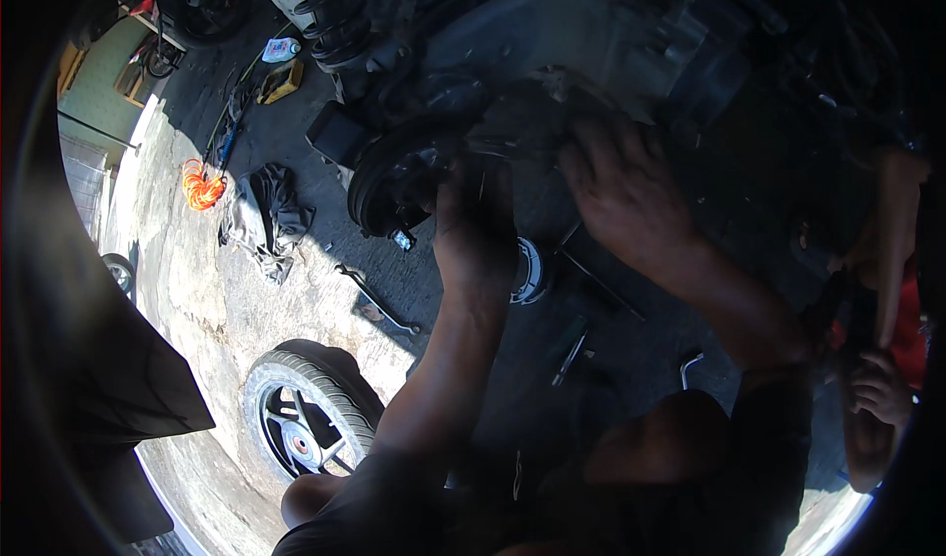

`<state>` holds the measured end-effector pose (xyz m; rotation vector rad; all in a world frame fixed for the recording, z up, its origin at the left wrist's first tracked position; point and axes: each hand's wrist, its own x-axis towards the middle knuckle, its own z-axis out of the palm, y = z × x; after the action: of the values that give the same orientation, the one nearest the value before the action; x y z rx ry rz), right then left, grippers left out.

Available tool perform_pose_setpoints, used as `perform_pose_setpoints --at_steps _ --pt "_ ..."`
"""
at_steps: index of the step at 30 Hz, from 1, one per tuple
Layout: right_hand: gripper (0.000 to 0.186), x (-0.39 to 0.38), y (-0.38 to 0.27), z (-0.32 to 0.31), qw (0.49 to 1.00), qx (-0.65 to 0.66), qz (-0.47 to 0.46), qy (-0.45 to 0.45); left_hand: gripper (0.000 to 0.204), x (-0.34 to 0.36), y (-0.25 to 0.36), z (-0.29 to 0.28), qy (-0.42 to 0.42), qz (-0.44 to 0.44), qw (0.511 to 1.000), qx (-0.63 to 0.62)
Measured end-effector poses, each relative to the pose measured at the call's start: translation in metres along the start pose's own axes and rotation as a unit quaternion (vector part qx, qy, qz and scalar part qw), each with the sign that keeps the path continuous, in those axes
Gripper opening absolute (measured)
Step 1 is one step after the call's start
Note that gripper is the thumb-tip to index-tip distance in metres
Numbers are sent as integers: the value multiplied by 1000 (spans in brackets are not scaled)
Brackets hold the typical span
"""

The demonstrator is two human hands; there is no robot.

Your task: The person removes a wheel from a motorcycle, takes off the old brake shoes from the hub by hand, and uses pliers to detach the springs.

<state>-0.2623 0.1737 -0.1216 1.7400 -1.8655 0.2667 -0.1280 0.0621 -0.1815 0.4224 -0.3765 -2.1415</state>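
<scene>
Dull dark metal hub (pixel 394 186), rough concrete floor (pixel 207 300)

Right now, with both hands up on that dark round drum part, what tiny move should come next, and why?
Probably steady the brake drum with the left hand while the right hand feels along the dark engine casing. Both hands already rest there, the spot lies in deep shadow, and the wheel lies off on the ground with a wrench nearby. Whether either hand holds anything is hidden.
</scene>
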Motion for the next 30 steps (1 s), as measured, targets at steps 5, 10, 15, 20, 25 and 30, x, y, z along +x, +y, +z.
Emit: perform_pose_setpoints --at_steps 5,10,15,20,25,30 --pt "23 6 -4 -7 999 -28 -15 11 36 7 1 -21 -174 -12 984 -32" --pt "18 14 -22 -10 998 -20 -14 -51 37 2 8 -3 -119 -14 993 -10" --pt "25 -1 -26 -4 996 -81 25 -33 37 -1 5 9 -34 -21 999 14" --pt "26 -46 2 24 991 36 85 -101 30 0 10 -1 -80 -5 997 10" --pt "54 -184 16 88 896 96 148 -407 25 1 7 -8 -40 -26 999 17" --pt "45 -292 7 123 922 67 228 -307 25 4 20 5 101 -387 454 -796"
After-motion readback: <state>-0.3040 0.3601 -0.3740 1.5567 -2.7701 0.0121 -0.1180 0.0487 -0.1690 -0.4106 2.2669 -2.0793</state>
